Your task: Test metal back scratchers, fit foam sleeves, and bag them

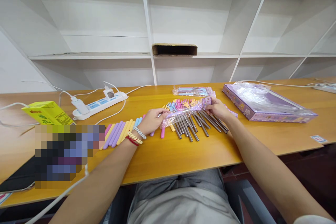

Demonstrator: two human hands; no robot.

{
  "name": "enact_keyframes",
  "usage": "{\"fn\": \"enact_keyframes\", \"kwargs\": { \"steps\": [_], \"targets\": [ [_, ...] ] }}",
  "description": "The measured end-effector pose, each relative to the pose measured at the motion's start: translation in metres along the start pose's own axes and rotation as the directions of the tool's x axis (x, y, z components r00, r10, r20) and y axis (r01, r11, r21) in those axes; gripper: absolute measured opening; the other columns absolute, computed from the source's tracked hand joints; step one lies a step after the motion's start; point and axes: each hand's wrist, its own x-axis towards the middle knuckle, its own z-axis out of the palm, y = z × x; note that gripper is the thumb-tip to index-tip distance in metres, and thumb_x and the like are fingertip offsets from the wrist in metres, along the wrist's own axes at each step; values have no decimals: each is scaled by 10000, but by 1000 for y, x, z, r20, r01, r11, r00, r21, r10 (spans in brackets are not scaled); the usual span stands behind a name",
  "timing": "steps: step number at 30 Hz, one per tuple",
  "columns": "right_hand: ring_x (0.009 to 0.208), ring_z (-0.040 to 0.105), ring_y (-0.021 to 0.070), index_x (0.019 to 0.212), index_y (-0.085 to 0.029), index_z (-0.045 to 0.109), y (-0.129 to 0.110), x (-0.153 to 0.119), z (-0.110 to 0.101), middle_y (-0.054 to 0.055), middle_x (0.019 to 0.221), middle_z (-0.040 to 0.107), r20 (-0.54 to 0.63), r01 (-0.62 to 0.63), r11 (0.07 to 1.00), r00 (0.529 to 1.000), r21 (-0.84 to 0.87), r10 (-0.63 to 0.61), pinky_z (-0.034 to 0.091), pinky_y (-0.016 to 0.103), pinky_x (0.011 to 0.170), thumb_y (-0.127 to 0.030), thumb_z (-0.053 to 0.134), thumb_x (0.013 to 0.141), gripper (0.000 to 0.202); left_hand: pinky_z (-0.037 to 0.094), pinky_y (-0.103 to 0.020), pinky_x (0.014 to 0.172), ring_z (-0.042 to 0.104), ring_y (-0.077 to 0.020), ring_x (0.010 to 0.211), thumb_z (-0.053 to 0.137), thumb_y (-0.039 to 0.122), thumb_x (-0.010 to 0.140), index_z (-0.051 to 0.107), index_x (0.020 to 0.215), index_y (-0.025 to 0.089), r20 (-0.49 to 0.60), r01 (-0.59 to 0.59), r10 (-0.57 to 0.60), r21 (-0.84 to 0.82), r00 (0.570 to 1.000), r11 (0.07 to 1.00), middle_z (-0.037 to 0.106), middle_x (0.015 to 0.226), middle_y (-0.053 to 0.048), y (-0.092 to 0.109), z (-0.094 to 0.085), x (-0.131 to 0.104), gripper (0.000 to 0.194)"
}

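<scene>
A clear plastic packet (181,114) with a purple item inside is stretched between both hands. My left hand (153,121) pinches its left end, and my right hand (217,108) grips its right end by the purple label. Beneath and behind it lie small colourful hand-shaped pieces (180,104) and several metal rods (193,126) fanned towards the table's front edge. Pastel sticks (119,133) in pink, yellow, purple and blue lie in a row beside my left wrist. Behind the packet rests another wrapped packet (193,91).
A purple box (267,106) holding clear wrappers stands at right. At left are a power strip (101,105) with cables, a yellow carton (49,113) and a blurred dark device. White shelves with a cardboard box (174,45) rise behind the table (178,164).
</scene>
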Motion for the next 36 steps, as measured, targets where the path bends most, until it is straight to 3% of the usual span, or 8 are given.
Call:
{"fn": "enact_keyframes", "kwargs": {
  "steps": [4, 8, 13, 26, 36],
  "targets": [
    [373, 387, 69, 717, -201, 418, -1, -1, 1, -65, 468, 461, -3, -8, 999, 1000, 42, 8, 253, 201, 366, -307, 612, 676, 225, 278, -187, 234, 443, -85, 257, 410, 445, 861, 531, 1191, 173, -2, 2, -2, -12, 1000, 1000, 650, 637, -23, -1, 0, 0, 445],
    [365, 387, 74, 716, -198, 430, -2, -1, 1, -67, 446, 459, 3, -11, 1000, 1000, 16, 11, 258, 205, 362, -216, 637, 611, 233, 279, -200, 226, 441, -95, 253, 403, 456, 859, 535, 1188, 176, 12, -1, 2, -19, 1000, 1000, 646, 624, -22, -1, 0, 0, 451],
    [370, 386, 65, 712, -194, 426, -1, -1, 1, -59, 488, 468, -2, -11, 996, 1000, 86, 12, 237, 201, 356, -299, 620, 670, 224, 284, -189, 234, 456, -89, 278, 414, 437, 858, 527, 1199, 171, 9, 5, -4, -40, 1000, 999, 657, 651, -32, 0, 1, 1, 447],
    [343, 386, 70, 676, -188, 441, -3, 0, 1, -62, 440, 459, -28, -20, 997, 999, 74, 23, 236, 202, 334, -195, 627, 608, 198, 307, -188, 228, 455, -93, 262, 414, 424, 859, 547, 1167, 174, 3, 9, -9, -36, 1000, 999, 620, 594, -7, 5, 0, -2, 418],
    [329, 359, 64, 677, -192, 434, -2, 0, 1, -69, 429, 440, -36, -6, 998, 999, 59, 8, 228, 201, 325, -252, 628, 649, 204, 281, -197, 230, 442, -100, 251, 421, 419, 858, 562, 1145, 174, 11, 21, -20, -68, 1000, 997, 622, 578, -11, 5, 0, -2, 403]
  ]
}}
